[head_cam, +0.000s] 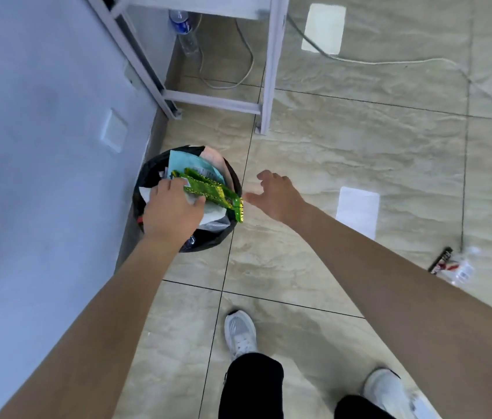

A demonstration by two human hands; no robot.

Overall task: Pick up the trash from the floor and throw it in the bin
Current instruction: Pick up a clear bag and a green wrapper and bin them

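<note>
A: Starting at the left, what is lying beside the wall?

B: A smooth pale blue wall [42, 146] is filling that side, and the bin [148, 173] is standing right against its base. The bin is round, lined with a glossy black plastic bag, and is packed with crumpled paper in light blue, pink and white.

A: And the person's left hand?

B: The left hand [172, 210] is hovering over the bin's mouth, palm down, fingers curled closed around one end of the green wrapper [213, 193].

A: How is the wrapper lying?

B: It is a long, flat, shiny foil pack, green with a crinkled yellow-green end. Its long axis is running diagonally from upper left at the hand to lower right, and the free end is pointing out past the bin's right rim.

A: Moving right?

B: The right hand [275, 196] is hanging over the floor [344, 152] just beside the bin, fingers spread loosely, holding nothing. The floor is glossy beige marble-patterned tile with dark grout lines. Far right, a clear crushed plastic bottle [462, 272] and a dark flat wrapper [440, 260] are lying on the tiles, well apart from the bin.
</note>
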